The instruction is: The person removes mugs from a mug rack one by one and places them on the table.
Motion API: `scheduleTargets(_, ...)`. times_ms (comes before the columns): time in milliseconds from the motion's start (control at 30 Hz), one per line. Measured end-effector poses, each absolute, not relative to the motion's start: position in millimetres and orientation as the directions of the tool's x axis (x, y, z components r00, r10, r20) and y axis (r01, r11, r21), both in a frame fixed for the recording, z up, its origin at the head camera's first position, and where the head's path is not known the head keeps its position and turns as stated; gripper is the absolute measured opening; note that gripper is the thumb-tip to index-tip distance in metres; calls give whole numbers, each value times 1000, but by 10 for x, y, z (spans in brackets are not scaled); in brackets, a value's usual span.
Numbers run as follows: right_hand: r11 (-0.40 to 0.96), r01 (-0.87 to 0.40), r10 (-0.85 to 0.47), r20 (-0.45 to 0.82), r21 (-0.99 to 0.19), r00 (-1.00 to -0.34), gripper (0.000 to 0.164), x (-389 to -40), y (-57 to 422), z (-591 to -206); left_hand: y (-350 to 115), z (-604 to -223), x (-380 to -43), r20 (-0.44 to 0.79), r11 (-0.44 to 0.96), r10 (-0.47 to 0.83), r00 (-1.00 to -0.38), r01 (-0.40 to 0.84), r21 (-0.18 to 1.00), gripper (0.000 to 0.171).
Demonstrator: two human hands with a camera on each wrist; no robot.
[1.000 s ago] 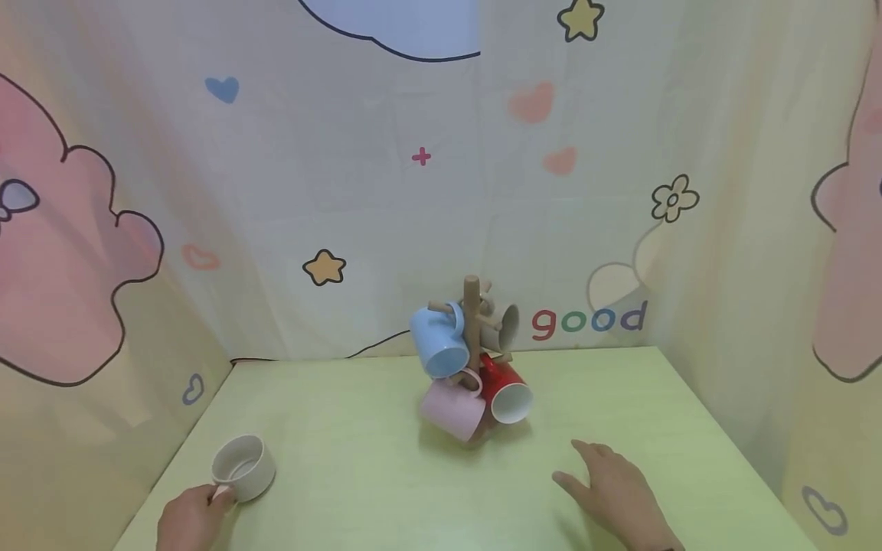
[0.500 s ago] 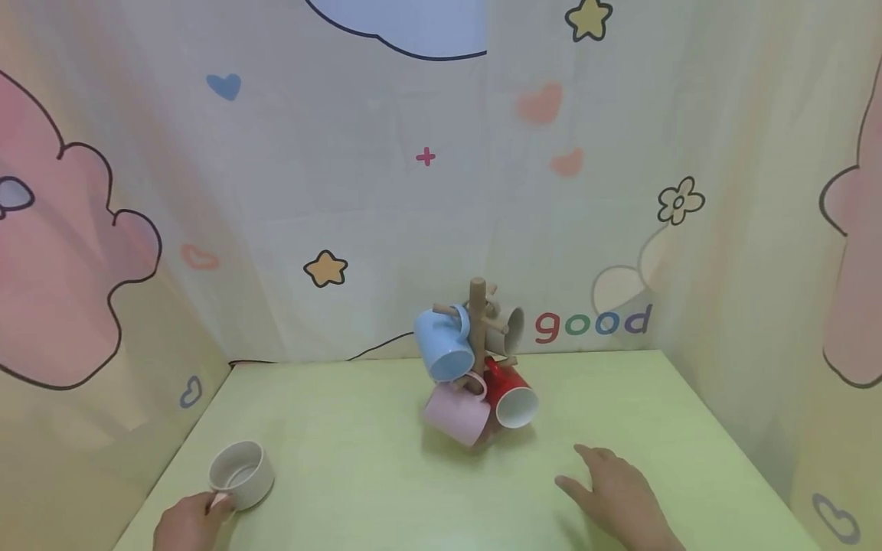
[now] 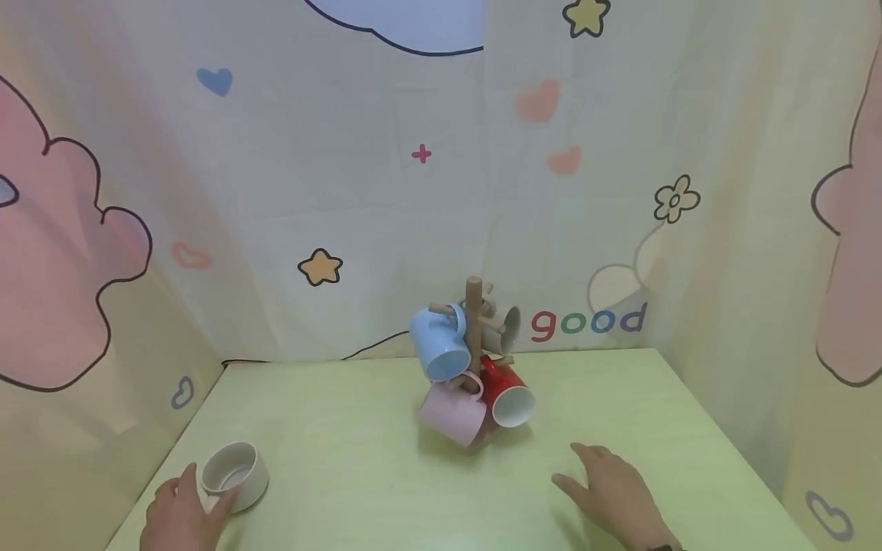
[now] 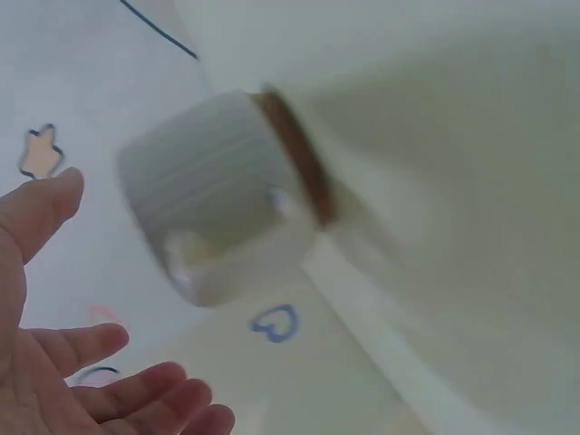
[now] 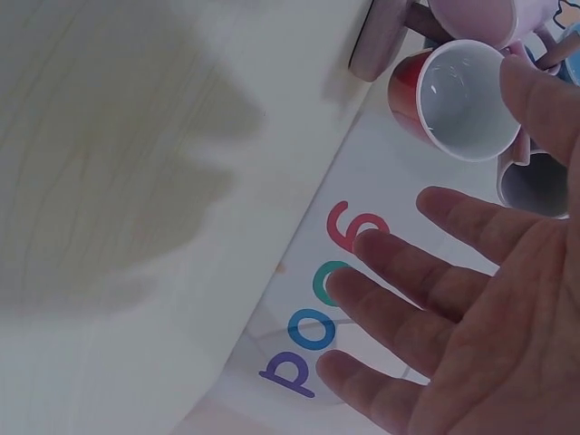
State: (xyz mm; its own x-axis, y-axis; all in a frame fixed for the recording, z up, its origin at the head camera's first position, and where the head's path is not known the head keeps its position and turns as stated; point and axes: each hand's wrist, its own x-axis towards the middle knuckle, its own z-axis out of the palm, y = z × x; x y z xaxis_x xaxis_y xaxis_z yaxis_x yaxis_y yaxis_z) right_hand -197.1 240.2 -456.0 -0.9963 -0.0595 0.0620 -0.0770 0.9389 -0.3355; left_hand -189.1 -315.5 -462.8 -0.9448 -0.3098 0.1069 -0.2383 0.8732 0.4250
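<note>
White cup (image 3: 236, 476), left: near side partly hidden by left hand (image 3: 178, 514); blurred in left wrist view. Left hand: cut off at head view's near edge. Wooden rack (image 3: 473, 327): lower part hidden behind pink mug (image 3: 452, 413) and red mug (image 3: 510, 398). Grey mug (image 3: 508, 334): partly hidden behind rack.

Squat white cup (image 3: 237, 476), upright
We've got it mouth up, brown-bottomed, on the table's (image 3: 344, 490) left side.
</note>
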Motion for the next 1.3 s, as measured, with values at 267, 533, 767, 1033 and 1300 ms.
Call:
scheduleTargets(267,936,-62,-56,28,-346,-998,67,-1994,2396,-4545,-2638,-4305,-1975,243,900,-202,-949,-82,427,84)
scheduleTargets(533,937,-69,-60,36,-343,-998,66,-2005,2364,-4513,-2135,-4245,-2177,258,894,3,-966,118,431,81)
scheduleTargets(767,941,-71,-66,26,-330,-997,68,-2009,2298,-4456,-1774,-4326,-2306,188,884,64,-980,143,444,78)
scheduleTargets(1033,945,-73,-72,15,-318,-997,68,-2041,2226,-4431,-1522,-4406,-2403,143,859,93,-985,152,489,78)
scheduleTargets(1300,951,-144,-126,80,-275,-989,67,-2083,2128,-4313,-1353,-4307,-2508,172,846,153,-973,219,487,78)
